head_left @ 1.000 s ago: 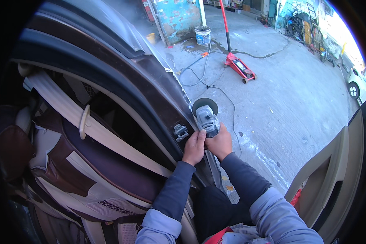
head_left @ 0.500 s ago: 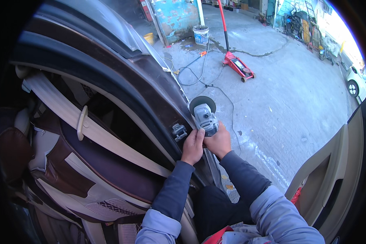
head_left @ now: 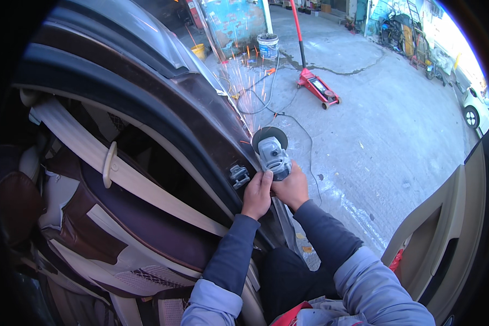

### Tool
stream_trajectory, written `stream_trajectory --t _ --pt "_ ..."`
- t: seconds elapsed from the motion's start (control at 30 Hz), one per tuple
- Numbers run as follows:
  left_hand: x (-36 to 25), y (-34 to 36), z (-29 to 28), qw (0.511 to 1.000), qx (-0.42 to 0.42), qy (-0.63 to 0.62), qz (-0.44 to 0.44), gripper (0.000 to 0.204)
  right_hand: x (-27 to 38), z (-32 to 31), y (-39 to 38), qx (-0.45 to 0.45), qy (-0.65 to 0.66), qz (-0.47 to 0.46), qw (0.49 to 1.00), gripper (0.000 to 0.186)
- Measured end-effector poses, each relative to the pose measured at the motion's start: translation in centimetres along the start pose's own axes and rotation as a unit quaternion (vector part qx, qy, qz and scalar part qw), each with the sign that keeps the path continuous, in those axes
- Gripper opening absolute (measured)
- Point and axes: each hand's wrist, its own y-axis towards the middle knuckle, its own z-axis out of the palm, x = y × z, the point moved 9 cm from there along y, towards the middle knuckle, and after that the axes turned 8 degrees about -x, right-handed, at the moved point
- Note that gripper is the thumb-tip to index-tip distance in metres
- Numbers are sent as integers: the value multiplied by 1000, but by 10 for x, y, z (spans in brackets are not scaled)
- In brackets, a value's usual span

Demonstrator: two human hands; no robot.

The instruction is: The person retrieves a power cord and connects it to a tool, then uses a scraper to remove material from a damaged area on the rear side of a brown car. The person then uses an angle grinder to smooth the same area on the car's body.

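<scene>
Both hands are wrapped round a grey angle grinder (head_left: pixel 274 157) with a dark round disc (head_left: pixel 266 136) at its far end. My left hand (head_left: pixel 257 195) grips the near left side, its thumb lying along the body. Close against it, my right hand (head_left: pixel 292 188) holds the right side; its fingers are partly hidden. The disc's left edge meets the brown car body's cut edge (head_left: pixel 243 122), and orange sparks (head_left: pixel 247 89) spray away from there. A metal door latch striker (head_left: pixel 239 176) sits on the car pillar just left of my left hand.
The car's interior, with a beige seat belt (head_left: pixel 130 185) and brown seat, lies at left. An opened door (head_left: pixel 445 228) stands at right. On the concrete are a red floor jack (head_left: pixel 318 88), a white bucket (head_left: pixel 268 46), a yellow bucket (head_left: pixel 199 51) and a cable (head_left: pixel 309 138).
Sparks now fly from where the disc meets the car body; there were none before. The hands and grinder have hardly moved.
</scene>
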Motion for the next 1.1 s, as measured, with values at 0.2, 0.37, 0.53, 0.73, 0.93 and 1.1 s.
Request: stream_trajectory --t 0.2,0.37,0.53,0.73,0.93,1.1 --pt "6 -1 1 1000 8 3 0 45 -3 -2 -4 0 -10 12 1000 56" --pt "8 -2 3 1000 14 -12 -19 45 -5 -2 -4 -7 -39 -9 999 55" --pt "2 -1 0 1000 8 12 -3 46 -2 -1 -3 -16 -18 -14 1000 53" --pt "21 -3 6 997 27 -34 -61 49 -7 -4 -7 -17 -34 1 999 53" --pt "20 -2 7 999 46 16 -7 49 -14 -5 -11 -16 -34 31 999 55" --pt "19 -2 6 999 33 0 -13 49 -10 -1 -7 -6 -62 1 998 56"
